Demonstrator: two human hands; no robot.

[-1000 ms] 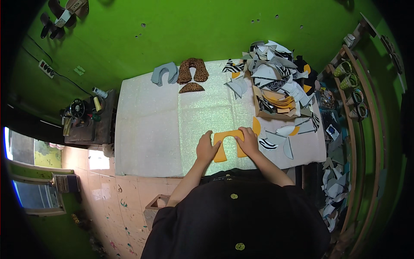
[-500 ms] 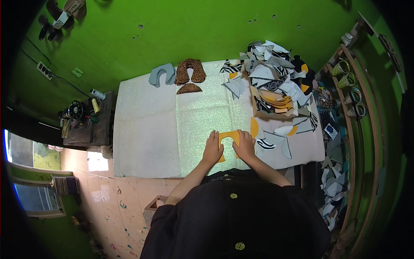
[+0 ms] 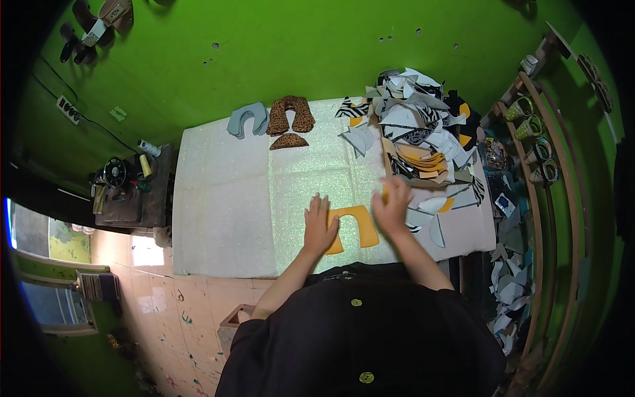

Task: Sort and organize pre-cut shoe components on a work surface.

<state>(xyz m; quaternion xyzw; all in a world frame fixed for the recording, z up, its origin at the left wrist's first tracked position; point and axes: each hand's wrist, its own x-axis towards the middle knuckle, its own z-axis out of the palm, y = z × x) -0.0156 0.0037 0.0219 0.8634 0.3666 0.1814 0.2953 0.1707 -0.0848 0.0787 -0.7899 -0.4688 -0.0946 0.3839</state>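
Note:
A yellow U-shaped cut piece (image 3: 360,218) lies on the white table near its front edge, its opening toward me. My left hand (image 3: 319,226) rests against the piece's left arm, fingers stretched out and thumb along it. Beyond the piece's right side, my right hand (image 3: 395,204) is over a small yellow half-moon piece (image 3: 384,192), mostly covered by the hand. Its fingers are blurred, so whether they grip that piece is unclear.
An overfull box of cut scraps (image 3: 423,178) stands at the table's back right, with loose offcuts (image 3: 436,231) before it. Grey U-shaped pieces (image 3: 238,122) and leopard-print ones (image 3: 305,112) lie at the back. A sewing machine (image 3: 116,172) stands left of the table.
My right hand has let go of the yellow U-shaped piece and moved right and away from me to the yellow half-moon. The U-shaped piece now lies flat, slightly nearer me.

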